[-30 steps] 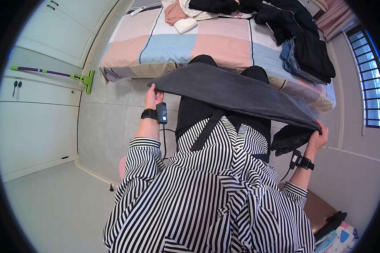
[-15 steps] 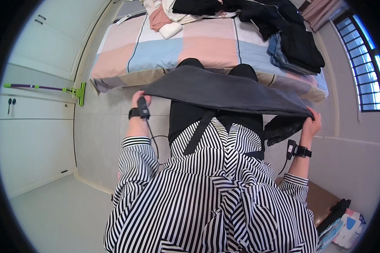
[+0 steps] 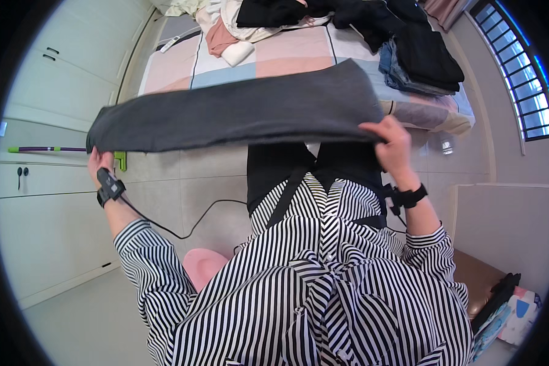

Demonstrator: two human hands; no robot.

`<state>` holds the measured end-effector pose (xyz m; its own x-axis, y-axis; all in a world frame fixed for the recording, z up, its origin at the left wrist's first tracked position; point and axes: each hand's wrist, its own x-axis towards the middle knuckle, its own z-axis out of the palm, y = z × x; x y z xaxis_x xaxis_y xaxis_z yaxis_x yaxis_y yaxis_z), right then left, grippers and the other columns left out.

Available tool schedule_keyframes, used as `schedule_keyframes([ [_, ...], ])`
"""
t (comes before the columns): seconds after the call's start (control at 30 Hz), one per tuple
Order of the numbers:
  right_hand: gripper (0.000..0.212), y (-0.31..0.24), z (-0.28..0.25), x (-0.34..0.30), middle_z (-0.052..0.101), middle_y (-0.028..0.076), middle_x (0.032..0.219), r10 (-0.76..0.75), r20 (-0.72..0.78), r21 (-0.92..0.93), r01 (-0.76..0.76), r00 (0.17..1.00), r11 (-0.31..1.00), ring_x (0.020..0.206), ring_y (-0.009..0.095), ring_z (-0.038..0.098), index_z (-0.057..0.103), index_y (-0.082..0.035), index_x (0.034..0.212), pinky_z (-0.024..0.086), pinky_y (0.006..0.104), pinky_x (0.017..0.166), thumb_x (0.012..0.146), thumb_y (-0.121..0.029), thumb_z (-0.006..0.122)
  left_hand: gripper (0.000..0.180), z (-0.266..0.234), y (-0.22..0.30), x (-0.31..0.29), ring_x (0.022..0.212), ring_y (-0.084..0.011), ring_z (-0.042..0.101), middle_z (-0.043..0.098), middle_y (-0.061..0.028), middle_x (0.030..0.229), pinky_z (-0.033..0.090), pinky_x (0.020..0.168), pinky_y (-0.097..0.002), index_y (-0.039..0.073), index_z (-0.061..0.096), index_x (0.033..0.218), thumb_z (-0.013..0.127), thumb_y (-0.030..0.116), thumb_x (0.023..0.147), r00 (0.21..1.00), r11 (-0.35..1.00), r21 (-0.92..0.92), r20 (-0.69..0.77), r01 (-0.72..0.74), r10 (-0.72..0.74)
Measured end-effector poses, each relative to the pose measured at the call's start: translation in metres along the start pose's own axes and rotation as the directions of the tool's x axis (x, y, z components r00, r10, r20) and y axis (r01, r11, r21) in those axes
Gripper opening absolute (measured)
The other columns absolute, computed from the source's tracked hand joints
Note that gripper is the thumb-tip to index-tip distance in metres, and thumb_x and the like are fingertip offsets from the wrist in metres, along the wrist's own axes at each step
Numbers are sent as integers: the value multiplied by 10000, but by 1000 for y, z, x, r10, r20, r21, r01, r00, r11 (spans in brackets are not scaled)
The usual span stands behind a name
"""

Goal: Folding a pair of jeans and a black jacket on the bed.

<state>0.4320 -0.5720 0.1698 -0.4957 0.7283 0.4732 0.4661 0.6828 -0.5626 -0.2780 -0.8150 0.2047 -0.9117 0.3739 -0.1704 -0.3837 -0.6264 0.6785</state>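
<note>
A pair of dark grey trousers (image 3: 238,113), folded lengthwise into a long band, is stretched across in front of me above my knees and the near edge of the bed. My left hand (image 3: 102,163) grips its lower left corner, fingers closed on the cloth. At the other end, my right hand (image 3: 395,149) pinches the lower edge, slightly blurred by motion. The band's wider right end rises to a point over the bedspread.
On the bed (image 3: 287,58) lie a folded stack of black clothes (image 3: 430,58) with blue jeans (image 3: 396,72), loose black garments (image 3: 372,21), a pink cloth (image 3: 219,41) and a white one (image 3: 238,53). A green mop (image 3: 49,149) is at the left cabinets; a pink stool-like object (image 3: 204,267) is beside me.
Both hands have shifted left, the left hand farthest, carrying the trousers with them. The band is now spread flatter and wider, and the dark bunched end near my right hand no longer shows.
</note>
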Motion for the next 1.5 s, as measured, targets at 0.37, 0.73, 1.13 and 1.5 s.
schedule_keyframes([
  [0.37,294,-4,46,-22,607,88,901,-44,592,65,6,804,998,853,275,631,678,-105,1119,511,370,761,849,-220,655,370,7,-31,-47,1326,-329,417,465,-222,1395,314,1136,-458,-110,446,1309,357,78,1003,1000,998,-67,-15,20,-21],
  [0.73,465,-10,97,-16,566,156,1305,-156,765,218,-25,625,976,1126,299,562,523,-95,1355,437,387,987,958,-335,549,388,239,-61,-224,1346,-356,374,416,-258,1414,248,1164,-498,-126,402,1324,362,101,1012,895,998,42,445,-36,13],
  [1.13,750,7,59,-25,482,172,1351,527,474,880,-390,705,-270,1207,313,519,215,-103,1513,449,473,1005,969,-588,389,169,197,-354,-407,802,-94,559,621,-34,912,462,678,-248,9,499,1065,567,31,912,535,768,637,628,63,-565],
  [1.5,424,40,32,-37,669,79,1017,711,514,758,-642,480,-115,931,176,638,608,-28,1141,524,356,788,925,-394,609,319,158,-366,-400,1137,-167,596,647,-118,1182,446,1014,-304,-21,544,1220,604,80,924,-103,521,799,516,-300,-851],
])
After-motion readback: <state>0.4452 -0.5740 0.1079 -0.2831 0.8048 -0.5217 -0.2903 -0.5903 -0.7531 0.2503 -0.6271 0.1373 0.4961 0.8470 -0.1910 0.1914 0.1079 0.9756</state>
